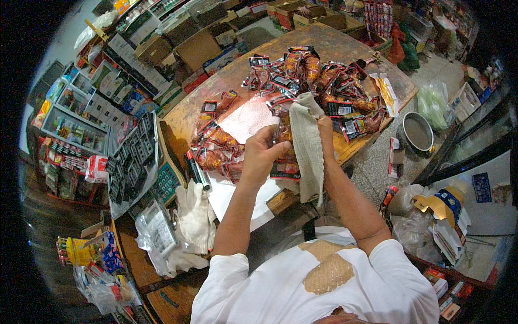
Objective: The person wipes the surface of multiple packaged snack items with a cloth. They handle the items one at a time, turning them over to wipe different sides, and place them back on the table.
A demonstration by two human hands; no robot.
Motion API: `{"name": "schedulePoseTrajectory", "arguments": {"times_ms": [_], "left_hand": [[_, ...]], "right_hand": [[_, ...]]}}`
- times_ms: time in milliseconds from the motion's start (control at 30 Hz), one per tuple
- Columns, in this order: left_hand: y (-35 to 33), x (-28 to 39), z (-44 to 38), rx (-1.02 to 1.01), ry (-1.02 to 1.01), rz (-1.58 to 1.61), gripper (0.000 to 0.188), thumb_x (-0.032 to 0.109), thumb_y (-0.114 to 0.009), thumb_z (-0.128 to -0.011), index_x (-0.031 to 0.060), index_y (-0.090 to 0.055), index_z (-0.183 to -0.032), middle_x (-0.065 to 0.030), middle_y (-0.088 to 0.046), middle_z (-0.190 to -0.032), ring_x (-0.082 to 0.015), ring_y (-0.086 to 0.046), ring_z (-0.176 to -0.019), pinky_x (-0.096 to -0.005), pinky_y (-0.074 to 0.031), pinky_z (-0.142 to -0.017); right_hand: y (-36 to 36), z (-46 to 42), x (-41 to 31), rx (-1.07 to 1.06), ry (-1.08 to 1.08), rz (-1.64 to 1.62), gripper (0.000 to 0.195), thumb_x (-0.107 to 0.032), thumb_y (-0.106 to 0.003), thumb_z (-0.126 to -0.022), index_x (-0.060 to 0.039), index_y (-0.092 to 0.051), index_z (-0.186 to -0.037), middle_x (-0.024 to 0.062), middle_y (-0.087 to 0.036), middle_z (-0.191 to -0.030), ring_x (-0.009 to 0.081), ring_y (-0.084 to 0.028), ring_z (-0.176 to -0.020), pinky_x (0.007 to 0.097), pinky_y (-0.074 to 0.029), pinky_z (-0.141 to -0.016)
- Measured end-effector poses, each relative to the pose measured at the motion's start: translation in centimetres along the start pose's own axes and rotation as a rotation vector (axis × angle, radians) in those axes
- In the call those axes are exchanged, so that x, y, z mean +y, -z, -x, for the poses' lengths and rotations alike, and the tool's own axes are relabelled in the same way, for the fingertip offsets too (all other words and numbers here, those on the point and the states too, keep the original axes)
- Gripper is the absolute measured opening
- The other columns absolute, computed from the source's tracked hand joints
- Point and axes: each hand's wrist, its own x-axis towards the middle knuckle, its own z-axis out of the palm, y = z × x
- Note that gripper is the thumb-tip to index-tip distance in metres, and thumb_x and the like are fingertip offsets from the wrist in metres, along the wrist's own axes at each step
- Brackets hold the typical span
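Observation:
My left hand (pixel 263 152) grips a vacuum-sealed packet of reddish-brown meat (pixel 285 128) by its left side, thumb across the front. My right hand (pixel 325 131) holds a grey-beige cloth (pixel 305 150), which hangs down along the packet's right side and hides part of it. Beyond my hands, a pile of similar packets (pixel 295 65) spreads over the far and right parts of the wooden table (pixel 178 107). More sealed packets (pixel 222 137) lie to the left of my left hand, around a brightly lit whitish sheet (pixel 249 115).
Marker pens (pixel 196 172) and white knitted gloves (pixel 194 214) lie at the near left, by a tilted board of dark pieces (pixel 135 162). A metal basin (pixel 418 131) stands right of the table. Cardboard boxes (pixel 198 50) and stocked shelves line the back and left.

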Motion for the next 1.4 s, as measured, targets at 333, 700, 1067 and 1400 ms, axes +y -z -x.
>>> {"name": "schedulePoseTrajectory", "arguments": {"times_ms": [333, 700, 1067, 1400], "left_hand": [[1.2, 0.8, -0.7, 0.239, -0.131, 0.135, 0.035, 0.000, -0.071, -0.083, -0.0049, -0.060, -0.116, -0.0084, -0.069, -0.104, -0.0141, -0.065, -0.091, -0.0294, -0.052, -0.086], [2.1, 0.5, -1.2, 0.427, -0.306, 0.276, 0.037, 0.001, -0.073, -0.083, 0.0002, -0.057, -0.117, -0.0076, -0.067, -0.107, -0.0166, -0.066, -0.091, -0.0307, -0.054, -0.084], [-0.6, -0.6, -0.4, 0.387, -0.225, 0.122, 0.037, 0.009, -0.079, -0.079, 0.0027, -0.060, -0.111, -0.0064, -0.067, -0.103, -0.0160, -0.064, -0.090, -0.0312, -0.052, -0.085], [4.1, 3.8, -0.2, 0.301, -0.560, -0.475, 0.061, 0.018, -0.081, -0.075, 0.0004, -0.055, -0.128, -0.0101, -0.062, -0.120, -0.0212, -0.058, -0.114, -0.0338, -0.042, -0.101]], "right_hand": [[-2.4, 5.6, -0.9, -0.037, 0.032, 0.363, 0.018, -0.004, -0.065, -0.085, -0.0028, -0.070, -0.102, -0.0002, -0.069, -0.089, 0.0092, -0.063, -0.076, 0.0272, -0.050, -0.067], [2.0, 3.4, -0.5, -0.121, -0.262, -0.039, 0.033, -0.020, -0.066, -0.088, -0.0035, -0.063, -0.117, 0.0051, -0.069, -0.099, 0.0195, -0.070, -0.084, 0.0345, -0.059, -0.070], [-2.8, 5.6, -2.0, -0.044, -0.173, 0.028, 0.032, -0.004, -0.073, -0.078, -0.0025, -0.065, -0.110, 0.0049, -0.069, -0.099, 0.0157, -0.067, -0.084, 0.0306, -0.055, -0.073], [-0.2, 4.8, -3.3, -0.240, 0.140, 0.500, 0.028, -0.006, -0.073, -0.075, -0.0030, -0.069, -0.102, 0.0079, -0.071, -0.091, 0.0188, -0.068, -0.082, 0.0334, -0.053, -0.077]]}}
